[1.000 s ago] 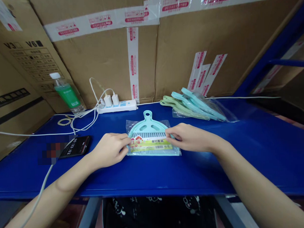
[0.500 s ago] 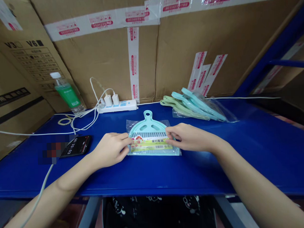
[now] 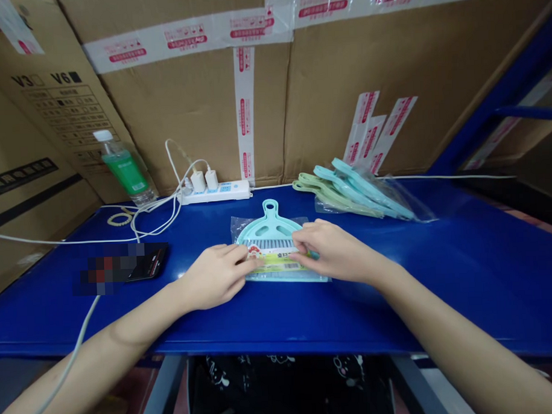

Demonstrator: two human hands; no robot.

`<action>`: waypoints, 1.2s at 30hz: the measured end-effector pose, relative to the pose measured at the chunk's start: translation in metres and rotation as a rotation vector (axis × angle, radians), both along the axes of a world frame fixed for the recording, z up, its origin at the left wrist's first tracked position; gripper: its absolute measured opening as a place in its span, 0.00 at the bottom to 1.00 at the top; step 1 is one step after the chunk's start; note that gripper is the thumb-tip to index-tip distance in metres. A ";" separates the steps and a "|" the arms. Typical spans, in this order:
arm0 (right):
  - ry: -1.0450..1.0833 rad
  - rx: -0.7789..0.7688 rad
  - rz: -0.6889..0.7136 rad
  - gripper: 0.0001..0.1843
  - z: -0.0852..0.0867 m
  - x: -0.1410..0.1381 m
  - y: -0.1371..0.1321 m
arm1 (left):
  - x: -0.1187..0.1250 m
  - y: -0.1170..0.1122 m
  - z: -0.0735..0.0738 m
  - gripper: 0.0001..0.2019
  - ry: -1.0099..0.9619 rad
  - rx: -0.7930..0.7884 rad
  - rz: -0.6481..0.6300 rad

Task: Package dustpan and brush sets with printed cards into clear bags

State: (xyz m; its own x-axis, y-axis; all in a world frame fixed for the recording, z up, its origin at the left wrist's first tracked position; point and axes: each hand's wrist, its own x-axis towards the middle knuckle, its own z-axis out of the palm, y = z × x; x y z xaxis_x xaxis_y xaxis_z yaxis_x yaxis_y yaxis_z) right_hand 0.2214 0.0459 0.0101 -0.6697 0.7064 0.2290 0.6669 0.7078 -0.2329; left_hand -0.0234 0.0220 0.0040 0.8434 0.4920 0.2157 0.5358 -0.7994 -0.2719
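Observation:
A mint-green mini dustpan set in a clear plastic bag lies flat on the blue table, its handle pointing away from me. A yellow label card runs across its lower part. My left hand rests on the bag's left side, fingers stretched flat over the card. Over the right side my right hand has its fingertips pressed on the card. Both hands cover much of the label.
A pile of bagged green and blue brushes lies at the back right. A white power strip with chargers and cables, a green-labelled bottle and a phone sit to the left. Cardboard boxes wall off the back.
Both hands have slid inward over the label card, from the bag's outer edges toward its middle. The bag has stayed where it was.

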 end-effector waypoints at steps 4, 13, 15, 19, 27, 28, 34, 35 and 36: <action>-0.010 0.001 -0.021 0.16 -0.005 -0.008 0.000 | 0.006 -0.001 -0.002 0.21 0.054 -0.022 0.015; -0.063 -0.085 -0.131 0.19 -0.006 -0.013 0.002 | 0.014 -0.001 -0.002 0.21 0.065 -0.085 0.065; -0.087 -0.102 -0.154 0.18 -0.003 -0.009 0.002 | 0.013 -0.001 -0.001 0.22 0.055 -0.101 0.083; -0.139 -0.094 -0.198 0.18 0.001 0.003 0.003 | 0.011 -0.001 0.002 0.20 0.054 -0.136 0.124; -0.205 -0.313 -0.294 0.15 0.007 0.014 -0.004 | 0.003 0.000 0.009 0.21 0.031 -0.158 0.186; -0.198 -0.345 -0.286 0.14 0.008 0.015 -0.004 | 0.002 0.000 0.010 0.21 0.029 -0.164 0.192; -0.156 -0.448 -0.260 0.14 0.007 0.016 0.002 | -0.006 0.002 0.015 0.21 -0.002 -0.188 0.240; -0.155 -0.447 -0.262 0.14 0.006 0.016 0.002 | -0.007 0.003 0.015 0.20 -0.009 -0.190 0.243; -0.153 -0.446 -0.265 0.14 0.006 0.016 0.002 | -0.008 0.003 0.015 0.19 -0.014 -0.189 0.244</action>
